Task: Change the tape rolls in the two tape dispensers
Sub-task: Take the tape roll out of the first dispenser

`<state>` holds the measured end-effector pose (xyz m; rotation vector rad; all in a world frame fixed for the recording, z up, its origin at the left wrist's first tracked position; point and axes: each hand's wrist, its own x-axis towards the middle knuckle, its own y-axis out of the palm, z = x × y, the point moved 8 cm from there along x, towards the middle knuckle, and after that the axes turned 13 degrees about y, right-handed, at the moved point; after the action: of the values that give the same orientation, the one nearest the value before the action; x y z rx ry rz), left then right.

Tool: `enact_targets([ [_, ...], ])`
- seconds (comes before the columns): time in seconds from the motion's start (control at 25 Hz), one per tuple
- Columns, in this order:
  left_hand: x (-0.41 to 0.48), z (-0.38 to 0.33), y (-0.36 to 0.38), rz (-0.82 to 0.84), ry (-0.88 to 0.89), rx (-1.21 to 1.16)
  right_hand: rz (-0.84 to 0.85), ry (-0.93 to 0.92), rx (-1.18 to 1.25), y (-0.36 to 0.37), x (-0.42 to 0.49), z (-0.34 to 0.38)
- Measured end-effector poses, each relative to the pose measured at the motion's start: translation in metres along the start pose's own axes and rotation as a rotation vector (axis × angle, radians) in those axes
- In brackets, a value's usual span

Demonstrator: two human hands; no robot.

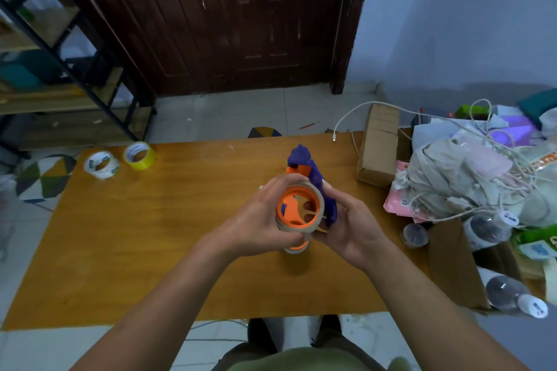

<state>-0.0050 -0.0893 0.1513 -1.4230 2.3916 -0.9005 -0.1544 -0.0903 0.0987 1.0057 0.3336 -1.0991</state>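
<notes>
Purple dispenser (313, 173), seemingly bare cardboard core (321, 203) aboard, between hands (259, 220) (352, 229)

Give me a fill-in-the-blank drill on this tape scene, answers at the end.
1. The dispenser, held in the left hand and right hand, has a purple body and an ____ hub.
2. The tape roll beside the white roll is ____.
3. Those two rolls lie on the table, on the person's ____ side.
Missing words: orange; yellow; left.
</notes>
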Motion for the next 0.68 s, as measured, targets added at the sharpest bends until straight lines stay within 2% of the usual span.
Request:
enact_targets([
  [0.12,-0.005,0.001,-0.004,0.029,-0.025,-0.084,0.017,0.009,-0.018,-0.002,-0.002,0.001],
  [0.24,-0.009,-0.006,-0.005,0.015,0.043,0.086,0.02,0.026,-0.051,-0.006,-0.002,0.0],
  [0.32,-0.012,-0.012,-0.003,-0.032,0.087,0.207,0.018,0.026,-0.073,-0.009,-0.004,0.001],
  [0.44,-0.016,-0.019,0.001,-0.119,0.117,0.239,-0.001,0.032,-0.111,-0.013,-0.007,0.002],
  [0.56,-0.017,-0.033,0.007,-0.159,0.253,0.372,-0.022,0.038,-0.112,-0.011,-0.012,0.002],
  [0.68,-0.019,-0.04,0.01,-0.27,0.265,0.329,-0.045,0.029,-0.098,-0.006,-0.019,0.001],
])
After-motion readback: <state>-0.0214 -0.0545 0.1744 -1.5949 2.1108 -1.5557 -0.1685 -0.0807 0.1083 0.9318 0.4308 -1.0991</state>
